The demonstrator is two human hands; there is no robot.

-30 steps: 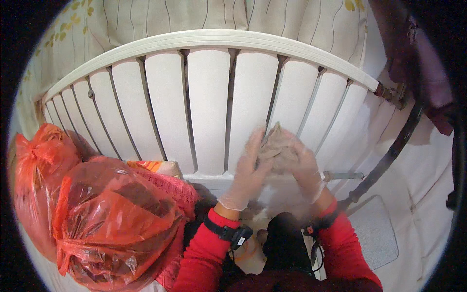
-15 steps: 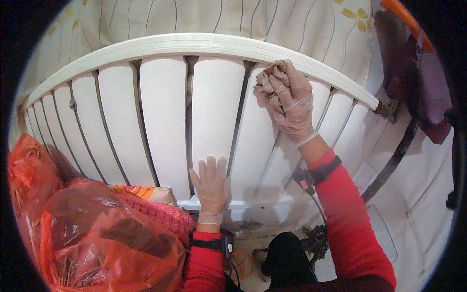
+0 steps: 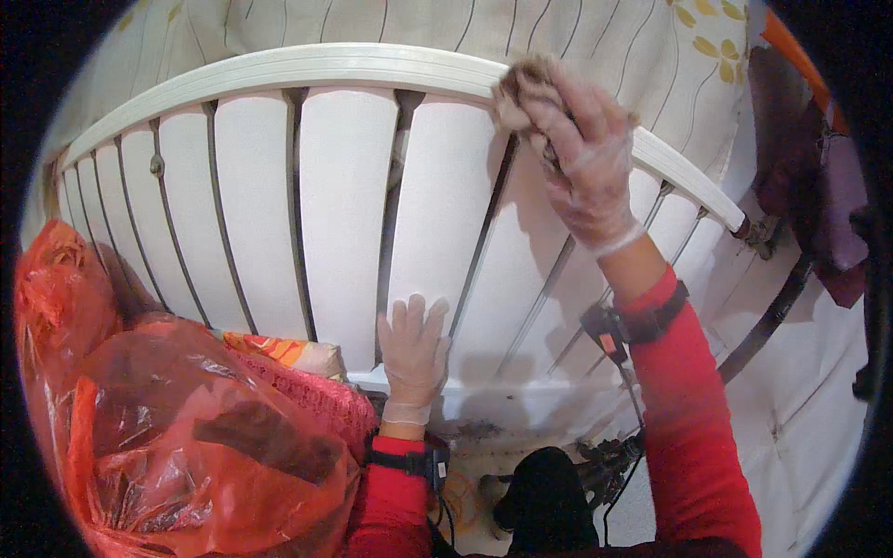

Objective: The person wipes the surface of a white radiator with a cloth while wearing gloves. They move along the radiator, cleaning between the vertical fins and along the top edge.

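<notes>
A white slatted headboard [image 3: 349, 223] spans the view, with a curved top rail [image 3: 372, 65] and dark gaps between its slats. My right hand [image 3: 591, 158], in a clear plastic glove, grips a crumpled greyish-brown cloth [image 3: 528, 98] at the top rail, right of the middle. The cloth is blurred by motion and partly covered by my fingers. My left hand [image 3: 414, 358], gloved the same way, rests flat with fingers spread on the lower end of a slat, holding nothing.
A red plastic bag [image 3: 205, 446] bulges at the lower left, beside pink fabric [image 3: 298, 381] and a patterned orange cloth [image 3: 279, 352]. Behind the rail hangs a striped, flowered curtain-like cloth [image 3: 419, 23]. Purple fabric [image 3: 842, 195] hangs at the far right, near a black strap [image 3: 767, 321].
My right hand has moved up and a little right with the cloth, from the upper part of a slat onto the top rail. The left hand stays on its slat. The view has shifted slightly.
</notes>
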